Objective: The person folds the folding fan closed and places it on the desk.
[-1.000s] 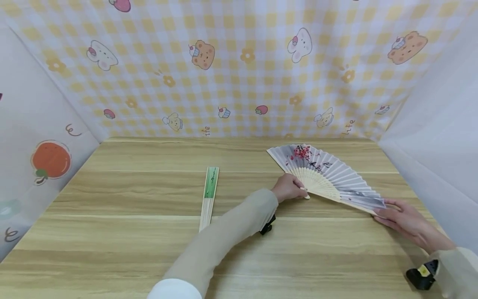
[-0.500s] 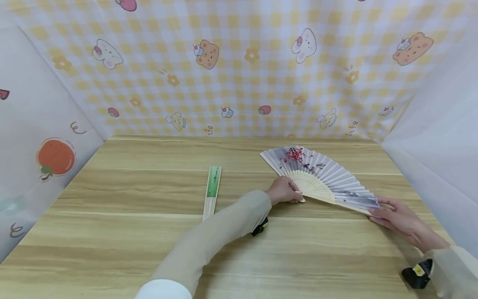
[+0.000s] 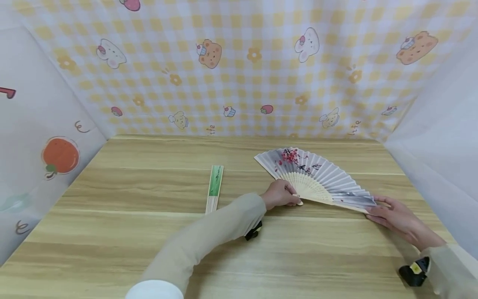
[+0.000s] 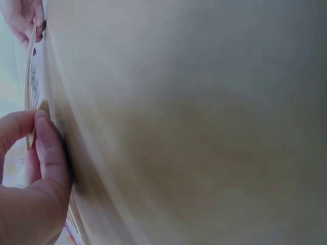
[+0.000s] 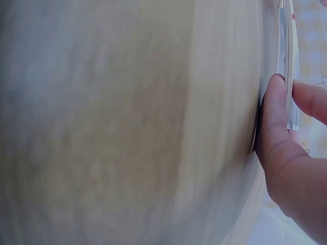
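Note:
A folding fan (image 3: pixel 313 178) is spread out at the right of the table, grey-white with red blossoms and pale slatted ribs. My left hand (image 3: pixel 280 193) pinches its pivot end between thumb and fingers; the left wrist view shows the left hand (image 4: pixel 43 168) gripping the stacked rib ends. At the fan's right end, my right hand (image 3: pixel 399 220) holds the outer rib. In the right wrist view the right hand (image 5: pixel 291 148) has that thin edge between thumb and fingers. A second fan (image 3: pixel 214 187), green and folded, lies left of the left forearm, its lower end at the sleeve.
The wooden table (image 3: pixel 130 178) ends at a yellow checked cloth (image 3: pixel 239 83) behind. White sheets hang at both sides, the left one (image 3: pixel 37 112) printed with an orange fruit. A black wrist device (image 3: pixel 413 272) sits under the right sleeve.
Both hands and the spread fan have shifted slightly left and towards the front. The grips look the same, and the view has turned a little.

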Motion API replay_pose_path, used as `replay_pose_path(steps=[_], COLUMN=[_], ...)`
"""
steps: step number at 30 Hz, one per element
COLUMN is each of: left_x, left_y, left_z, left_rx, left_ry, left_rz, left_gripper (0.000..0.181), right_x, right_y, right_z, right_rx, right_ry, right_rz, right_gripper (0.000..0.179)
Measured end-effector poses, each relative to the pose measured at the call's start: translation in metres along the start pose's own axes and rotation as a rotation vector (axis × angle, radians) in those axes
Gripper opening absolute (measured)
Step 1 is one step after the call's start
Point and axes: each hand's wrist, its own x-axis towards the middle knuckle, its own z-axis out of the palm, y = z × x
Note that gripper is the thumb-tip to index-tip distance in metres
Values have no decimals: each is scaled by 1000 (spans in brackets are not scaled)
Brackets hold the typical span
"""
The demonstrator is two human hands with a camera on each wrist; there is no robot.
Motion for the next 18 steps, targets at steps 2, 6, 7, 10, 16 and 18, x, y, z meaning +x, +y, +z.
replay_pose_path(steps=[2, 6, 7, 10, 16, 18], left_x=[-1, -7, -9, -14, -23, -24], left_y=[-3, -5, -6, -6, -7, -9], left_z=[0, -2, -3, -4, -7, -8], left_rx=[-4, -2, 2, 8, -38, -35], left_ry=[6, 19, 21, 24, 33, 45], left_rz=[2, 17, 22, 25, -7, -4], left_gripper=[17, 17, 17, 17, 19, 19], right_x=[1, 2, 2, 3, 5, 5], right_y=[0, -1, -1, -2, -4, -4], right_z=[1, 3, 3, 6, 12, 13], right_rx=[-5, -10, -8, 0, -11, -24], right_ry=[-4, -12, -15, -14, -19, -26], right_rz=[-4, -12, -14, -17, -17, -17], right_gripper=[73, 73, 71, 64, 59, 63])
